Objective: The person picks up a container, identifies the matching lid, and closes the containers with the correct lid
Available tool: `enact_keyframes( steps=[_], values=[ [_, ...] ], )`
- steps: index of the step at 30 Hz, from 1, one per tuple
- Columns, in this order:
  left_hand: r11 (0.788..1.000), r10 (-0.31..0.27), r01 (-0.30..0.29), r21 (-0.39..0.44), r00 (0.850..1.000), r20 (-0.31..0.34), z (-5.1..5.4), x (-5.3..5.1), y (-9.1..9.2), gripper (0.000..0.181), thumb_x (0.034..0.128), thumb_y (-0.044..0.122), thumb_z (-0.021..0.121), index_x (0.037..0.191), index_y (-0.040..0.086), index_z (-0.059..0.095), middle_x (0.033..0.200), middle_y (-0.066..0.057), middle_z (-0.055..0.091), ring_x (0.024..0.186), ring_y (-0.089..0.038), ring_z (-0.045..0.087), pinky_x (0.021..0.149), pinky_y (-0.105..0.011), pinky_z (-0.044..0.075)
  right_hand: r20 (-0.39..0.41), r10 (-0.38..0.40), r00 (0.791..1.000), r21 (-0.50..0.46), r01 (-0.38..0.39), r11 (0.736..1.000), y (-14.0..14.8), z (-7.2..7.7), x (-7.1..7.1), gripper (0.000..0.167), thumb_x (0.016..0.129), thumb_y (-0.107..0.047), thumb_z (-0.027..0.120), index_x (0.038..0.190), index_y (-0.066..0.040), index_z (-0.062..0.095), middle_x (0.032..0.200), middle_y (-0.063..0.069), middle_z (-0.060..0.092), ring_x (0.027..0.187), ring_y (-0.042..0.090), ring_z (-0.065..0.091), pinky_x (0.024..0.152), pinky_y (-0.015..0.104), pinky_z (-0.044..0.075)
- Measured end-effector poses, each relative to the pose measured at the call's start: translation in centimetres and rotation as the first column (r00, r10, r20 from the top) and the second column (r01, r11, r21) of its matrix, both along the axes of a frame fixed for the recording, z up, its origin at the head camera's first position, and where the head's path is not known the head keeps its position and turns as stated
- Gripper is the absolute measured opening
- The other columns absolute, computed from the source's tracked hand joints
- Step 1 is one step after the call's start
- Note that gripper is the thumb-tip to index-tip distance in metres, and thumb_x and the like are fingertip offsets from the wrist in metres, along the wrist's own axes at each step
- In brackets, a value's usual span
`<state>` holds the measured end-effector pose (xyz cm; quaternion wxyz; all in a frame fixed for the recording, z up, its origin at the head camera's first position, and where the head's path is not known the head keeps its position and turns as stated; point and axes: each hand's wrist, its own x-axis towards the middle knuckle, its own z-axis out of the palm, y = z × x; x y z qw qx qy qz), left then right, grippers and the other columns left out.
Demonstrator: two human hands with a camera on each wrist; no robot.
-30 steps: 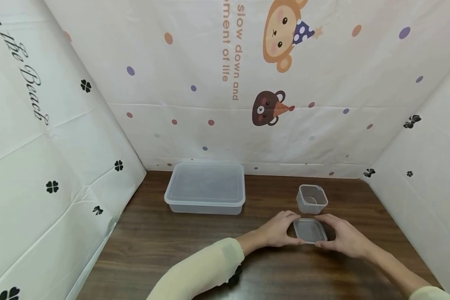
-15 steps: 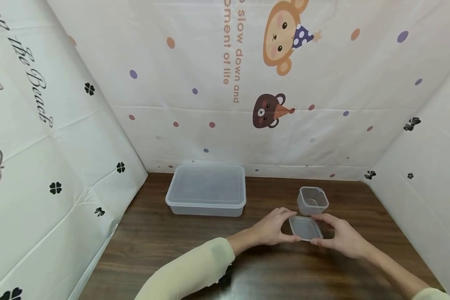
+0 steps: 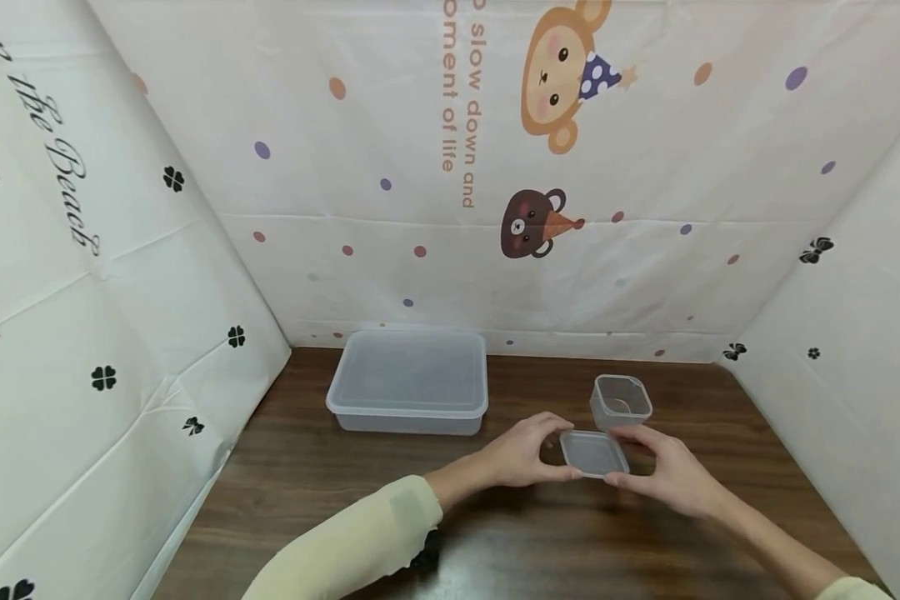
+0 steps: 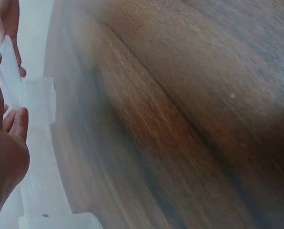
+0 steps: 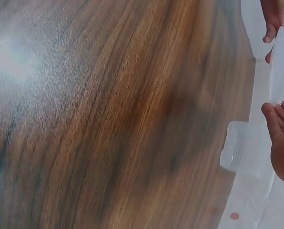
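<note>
Between my two hands is a small clear square lid (image 3: 593, 453), raised off the table as both wrist views show. My left hand (image 3: 522, 452) pinches its left edge with thumb and fingers. On the opposite edge my right hand (image 3: 669, 472) grips it the same way. In the left wrist view the lid (image 4: 9, 71) appears nearly edge-on. Just behind the lid stands a small clear square container (image 3: 621, 400), its top uncovered, near my right fingertips. The right wrist view also catches this small container (image 5: 235, 145).
A large translucent box (image 3: 408, 379) with its lid on stands at the back left of the brown wooden table (image 3: 285, 500). Printed white cloth walls (image 3: 390, 275) enclose the back and both sides.
Both hands have moved to the left with the lid between them, lifting it from the tabletop. The small container and the large box have stayed in place.
</note>
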<state>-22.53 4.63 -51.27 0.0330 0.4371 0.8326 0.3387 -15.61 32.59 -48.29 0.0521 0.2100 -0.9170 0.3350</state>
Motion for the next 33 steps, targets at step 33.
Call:
enact_keyframes(
  steps=[33],
  values=[
    [0.975, 0.004, -0.028, 0.222, 0.994, 0.106, 0.2, -0.7, -2.5, 0.044, 0.0961, 0.029, 0.082, 0.131, 0.007, 0.067, 0.128, -0.002, 0.068, 0.114, 0.0, 0.065, 0.094, -0.012, 0.051, -0.034, -0.11, 0.993, -0.151, 0.104, 0.983, -2.2, 0.0, -0.1, 0.041, 0.092, -0.022, 0.087, 0.126, -0.006, 0.071, 0.119, 0.005, 0.075, 0.103, 0.01, 0.072, 0.087, 0.02, 0.057]
  ],
)
